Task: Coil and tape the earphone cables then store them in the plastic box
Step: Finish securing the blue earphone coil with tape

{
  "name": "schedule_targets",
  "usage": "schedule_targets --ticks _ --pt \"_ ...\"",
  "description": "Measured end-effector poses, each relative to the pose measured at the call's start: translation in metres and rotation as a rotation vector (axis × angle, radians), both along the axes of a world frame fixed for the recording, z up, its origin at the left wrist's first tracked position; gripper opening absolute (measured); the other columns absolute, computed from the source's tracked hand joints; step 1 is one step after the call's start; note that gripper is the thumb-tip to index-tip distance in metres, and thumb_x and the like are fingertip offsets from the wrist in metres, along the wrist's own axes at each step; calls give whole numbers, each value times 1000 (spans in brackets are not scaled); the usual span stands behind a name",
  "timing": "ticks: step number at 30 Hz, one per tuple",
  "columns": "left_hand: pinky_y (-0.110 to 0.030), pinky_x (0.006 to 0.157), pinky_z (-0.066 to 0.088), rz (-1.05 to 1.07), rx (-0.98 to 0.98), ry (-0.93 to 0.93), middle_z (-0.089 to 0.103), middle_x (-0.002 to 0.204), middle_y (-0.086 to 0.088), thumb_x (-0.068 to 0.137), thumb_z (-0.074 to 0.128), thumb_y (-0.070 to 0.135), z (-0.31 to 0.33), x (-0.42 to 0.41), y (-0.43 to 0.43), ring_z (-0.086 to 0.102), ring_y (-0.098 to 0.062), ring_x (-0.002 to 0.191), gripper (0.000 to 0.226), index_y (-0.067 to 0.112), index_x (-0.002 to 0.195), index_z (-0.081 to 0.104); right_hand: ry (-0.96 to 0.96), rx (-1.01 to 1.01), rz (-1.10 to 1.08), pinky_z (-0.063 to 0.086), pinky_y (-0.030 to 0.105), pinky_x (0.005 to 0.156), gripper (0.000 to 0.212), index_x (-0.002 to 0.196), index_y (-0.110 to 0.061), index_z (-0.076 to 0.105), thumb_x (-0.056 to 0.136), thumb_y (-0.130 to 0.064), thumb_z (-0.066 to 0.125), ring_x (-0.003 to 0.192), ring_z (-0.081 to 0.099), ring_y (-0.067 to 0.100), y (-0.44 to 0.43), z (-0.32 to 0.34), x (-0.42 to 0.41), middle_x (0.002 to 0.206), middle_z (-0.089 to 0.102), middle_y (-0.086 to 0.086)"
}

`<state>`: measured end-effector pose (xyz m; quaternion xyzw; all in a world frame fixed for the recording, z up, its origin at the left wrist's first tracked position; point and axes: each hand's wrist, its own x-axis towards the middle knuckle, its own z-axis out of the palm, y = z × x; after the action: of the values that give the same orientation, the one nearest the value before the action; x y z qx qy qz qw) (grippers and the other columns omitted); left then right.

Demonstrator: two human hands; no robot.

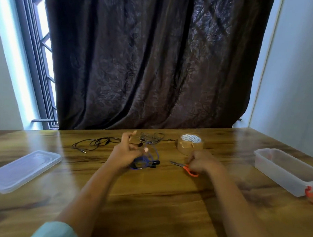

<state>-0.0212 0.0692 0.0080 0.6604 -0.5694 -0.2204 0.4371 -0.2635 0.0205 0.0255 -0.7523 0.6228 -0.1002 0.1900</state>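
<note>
1. Head view: the wooden table (155, 201) carries everything, and both forearms reach across it from the near edge.
2. The plastic box (285, 170) stands open far to the right, long axis running away from the person, well apart from both hands and nearer the right one.
3. Its lid (20, 170) lies flat at the far left.
4. The tape roll (191, 144) sits just beyond the right hand.
5. The left hand (124, 151) is half open with its forefinger raised. Its lower fingers curl into the blue coil, though blur softens the detail.
6. The right hand (203, 162) is curled into a loose fist over the scissors; whether it grips them I cannot tell.
7. The scissors (191, 171) point their blades left, toward the coil.
8. The blue earphone cable (142, 162) is looped at the left hand, between the two hands. Taping it likely falls to the right hand, with the roll closest.
9. A black earphone (96, 143) and a grey earphone (151, 137) lie loose beyond, uncoiled.
</note>
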Motion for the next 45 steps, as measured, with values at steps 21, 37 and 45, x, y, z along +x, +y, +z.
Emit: schedule_targets --ticks 21,37,45 --pt "-34 82 56 -84 125 132 71 95 -7 69 78 -4 -23 31 -26 68 -20 91 75 23 123 34 -226 -95 243 46 32 90 28 117 -15 66 94 -28 58 107 58 18 -31 -23 100 117 65 4" --pt "-37 65 55 4 -23 -307 62 88 -7 83 51 -2 -27 6 -26 62 -20 78 46 25 109 24 -85 -123 245 40 27 58 8 79 -14 58 78 -15 66 82 58 23 -19 -23 123 86 61 5" --pt "-33 68 50 -60 -240 -116 55 96 -11 84 38 -11 -30 2 -25 57 -24 85 39 19 106 28 -207 -139 332 42 28 78 30 115 -17 47 88 -8 57 104 56 24 -23 -30 124 110 58 6"
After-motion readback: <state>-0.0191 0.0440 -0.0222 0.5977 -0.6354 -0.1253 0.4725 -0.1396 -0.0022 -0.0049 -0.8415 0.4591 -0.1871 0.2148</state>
